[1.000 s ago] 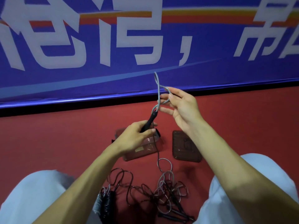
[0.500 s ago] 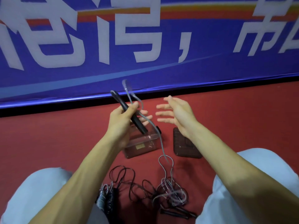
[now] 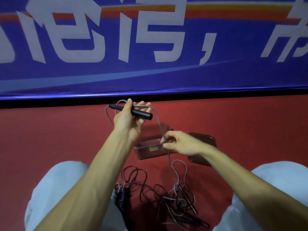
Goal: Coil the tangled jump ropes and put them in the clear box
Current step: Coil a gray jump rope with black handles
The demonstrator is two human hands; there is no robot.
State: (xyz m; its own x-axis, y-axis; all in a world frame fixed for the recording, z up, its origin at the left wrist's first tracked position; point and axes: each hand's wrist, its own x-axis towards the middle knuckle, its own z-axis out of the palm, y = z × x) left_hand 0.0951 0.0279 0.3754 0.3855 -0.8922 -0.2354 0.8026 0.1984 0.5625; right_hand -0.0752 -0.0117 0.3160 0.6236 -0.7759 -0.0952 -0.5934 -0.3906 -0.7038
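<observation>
My left hand [image 3: 128, 120] is raised and grips a black jump-rope handle [image 3: 140, 112], which lies nearly level and points right. A grey rope [image 3: 158, 124] loops over that hand and runs down to my right hand [image 3: 181, 144], which pinches it just above the clear box [image 3: 148, 152]. Below my right hand the grey rope drops into a tangled pile of ropes [image 3: 175, 200] and black handles on the red floor between my knees. A dark rope [image 3: 133, 174] makes loose loops at the pile's left.
The box lid [image 3: 206, 139] lies on the floor to the right of the clear box, partly behind my right wrist. A black coiled bundle [image 3: 121, 197] sits by my left knee. A blue banner with white characters [image 3: 150, 39] rises behind the floor.
My left hand turned the handle from tilted upright to nearly level and lifted it. My right hand went from open in the air down to the box and took hold of the grey rope.
</observation>
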